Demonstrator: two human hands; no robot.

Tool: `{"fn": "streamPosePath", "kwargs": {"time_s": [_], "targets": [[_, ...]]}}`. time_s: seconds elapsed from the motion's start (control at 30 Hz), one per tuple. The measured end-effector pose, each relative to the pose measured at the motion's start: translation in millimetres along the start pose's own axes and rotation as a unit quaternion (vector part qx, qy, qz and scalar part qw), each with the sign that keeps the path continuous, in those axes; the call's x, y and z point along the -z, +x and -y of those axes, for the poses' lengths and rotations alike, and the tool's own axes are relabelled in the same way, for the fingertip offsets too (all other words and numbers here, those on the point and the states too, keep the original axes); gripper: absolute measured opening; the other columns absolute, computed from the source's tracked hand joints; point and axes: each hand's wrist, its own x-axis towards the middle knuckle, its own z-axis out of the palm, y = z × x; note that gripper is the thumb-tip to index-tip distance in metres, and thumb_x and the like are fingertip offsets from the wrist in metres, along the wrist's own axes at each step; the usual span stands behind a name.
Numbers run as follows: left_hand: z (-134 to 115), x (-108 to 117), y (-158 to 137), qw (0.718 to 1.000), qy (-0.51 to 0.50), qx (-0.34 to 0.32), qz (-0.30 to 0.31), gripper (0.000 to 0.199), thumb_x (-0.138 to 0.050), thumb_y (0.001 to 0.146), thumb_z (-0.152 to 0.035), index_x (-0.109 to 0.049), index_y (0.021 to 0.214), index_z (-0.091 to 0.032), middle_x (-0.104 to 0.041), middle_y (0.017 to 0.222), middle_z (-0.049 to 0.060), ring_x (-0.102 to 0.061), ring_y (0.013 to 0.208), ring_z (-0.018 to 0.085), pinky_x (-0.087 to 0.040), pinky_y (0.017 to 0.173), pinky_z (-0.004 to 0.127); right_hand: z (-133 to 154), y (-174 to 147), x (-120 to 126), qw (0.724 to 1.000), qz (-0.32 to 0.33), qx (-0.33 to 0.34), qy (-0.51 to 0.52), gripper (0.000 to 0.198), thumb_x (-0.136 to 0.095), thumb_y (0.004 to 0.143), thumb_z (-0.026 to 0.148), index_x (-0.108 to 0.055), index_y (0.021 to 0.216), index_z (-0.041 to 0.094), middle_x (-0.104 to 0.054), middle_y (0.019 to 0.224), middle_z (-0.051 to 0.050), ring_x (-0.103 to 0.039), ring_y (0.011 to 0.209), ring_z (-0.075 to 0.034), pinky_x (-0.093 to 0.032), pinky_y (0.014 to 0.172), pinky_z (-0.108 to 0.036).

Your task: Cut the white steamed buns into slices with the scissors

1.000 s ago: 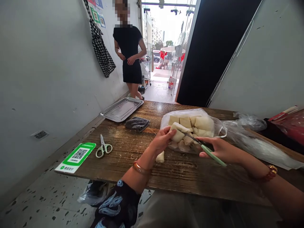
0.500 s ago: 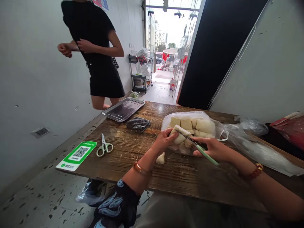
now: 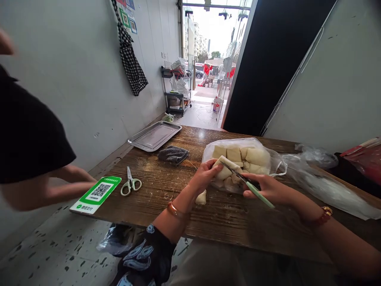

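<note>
A green-and-white QR card (image 3: 97,194), pale-green-handled scissors (image 3: 130,183) (knife handle (image 3: 258,194) too), cream tofu blocks (image 3: 241,155), black-and-white checked cloth (image 3: 131,65).

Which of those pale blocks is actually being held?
The pale block pinched in the left hand, where the knife meets it; the other blocks lie in the plastic bag.

The other person (image 3: 32,135) in black, who stood by the doorway a second ago and was mid-stride beside the steel tray half a second ago, is now close at the near left edge of the view, a blurred sleeve and forearm just beside the green QR card (image 3: 95,194) at the desk's corner. The checked cloth (image 3: 131,63) on the wall (hidden behind that person half a second ago) shows again. The right hand (image 3: 264,188) has drawn slightly toward the left since the first picture, its green-handled knife (image 3: 253,190) with it.
</note>
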Motion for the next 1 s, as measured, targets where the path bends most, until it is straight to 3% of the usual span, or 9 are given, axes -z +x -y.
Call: {"fn": "streamPosePath", "kwargs": {"time_s": [0.17, 0.37, 0.5, 0.63, 0.7, 0.83, 1.0], "targets": [[-2.4, 0.7, -1.7, 0.999, 0.046, -0.006, 0.021, 0.047, -0.078, 0.071, -0.052, -0.071, 0.098, -0.014, -0.066, 0.082, 0.002, -0.055, 0.07, 0.013, -0.042, 0.064, 0.022, 4.6, 11.5, 1.8, 0.999, 0.017, -0.018, -0.021, 0.074, -0.068, 0.074, 0.061, -0.064, 0.134, 0.017, -0.077, 0.095, -0.008, -0.069, 0.086, -0.029, -0.054, 0.08, -0.037], [-4.3, 3.5, -1.0, 0.996, 0.091, -0.008, 0.003, 0.046, -0.076, 0.072, -0.052, -0.072, 0.094, -0.013, -0.066, 0.08, 0.003, -0.054, 0.069, 0.013, -0.042, 0.063, 0.022, -1.7, 18.1, 1.5, 0.999, -0.009, -0.003, -0.044, 0.054, -0.063, 0.081, 0.056, -0.074, 0.115, 0.016, -0.075, 0.088, -0.004, -0.065, 0.08, -0.025, -0.049, 0.072, -0.033], [-1.6, 4.5, 0.7, 0.995, 0.1, 0.003, -0.005, 0.045, -0.078, 0.071, -0.05, -0.073, 0.093, -0.012, -0.067, 0.081, 0.004, -0.055, 0.071, 0.014, -0.043, 0.064, 0.023, -7.3, 17.8, -4.3, 1.0, 0.004, -0.014, -0.012, 0.045, -0.061, 0.082, 0.057, -0.076, 0.099, 0.017, -0.065, 0.067, 0.002, -0.055, 0.062, -0.016, -0.041, 0.057, -0.027], [0.8, 6.5, 3.6, 0.997, 0.065, 0.012, -0.031, 0.045, -0.082, 0.066, -0.048, -0.072, 0.091, -0.011, -0.067, 0.079, 0.003, -0.055, 0.068, 0.012, -0.043, 0.063, 0.022, -11.2, 19.1, -9.7, 0.995, 0.043, -0.056, 0.065, 0.049, -0.061, 0.08, 0.064, -0.071, 0.085, 0.016, -0.056, 0.052, 0.004, -0.048, 0.05, -0.012, -0.034, 0.048, -0.025], [0.9, 8.5, 5.9, 0.998, 0.019, 0.011, -0.052, 0.046, -0.083, 0.064, -0.049, -0.07, 0.089, -0.012, -0.066, 0.077, 0.002, -0.055, 0.066, 0.011, -0.044, 0.061, 0.022, -12.5, 17.9, -9.4, 0.989, 0.045, -0.073, 0.117, 0.053, -0.063, 0.078, 0.065, -0.07, 0.092, 0.015, -0.058, 0.054, 0.003, -0.049, 0.048, -0.013, -0.036, 0.047, -0.025], [-1.2, 12.4, 10.2, 0.992, -0.095, -0.001, -0.078, 0.048, -0.085, 0.063, -0.049, -0.067, 0.091, -0.015, -0.068, 0.083, 0.003, -0.059, 0.071, 0.014, -0.05, 0.064, 0.026, -12.6, 8.8, -4.9, 0.978, -0.035, -0.101, 0.18, 0.071, -0.062, 0.077, 0.069, -0.065, 0.119, 0.011, -0.063, 0.06, 0.0, -0.052, 0.047, -0.013, -0.04, 0.046, -0.027], [-5.2, 12.2, 9.3, 0.987, -0.149, 0.008, -0.062, 0.045, -0.082, 0.068, -0.049, -0.068, 0.094, -0.014, -0.071, 0.092, 0.009, -0.064, 0.081, 0.02, -0.053, 0.069, 0.03, -12.7, -7.0, -3.7, 0.979, -0.068, -0.114, 0.157, 0.079, -0.062, 0.077, 0.07, -0.062, 0.129, 0.011, -0.069, 0.065, -0.004, -0.058, 0.051, -0.017, -0.046, 0.05, -0.031]]}}
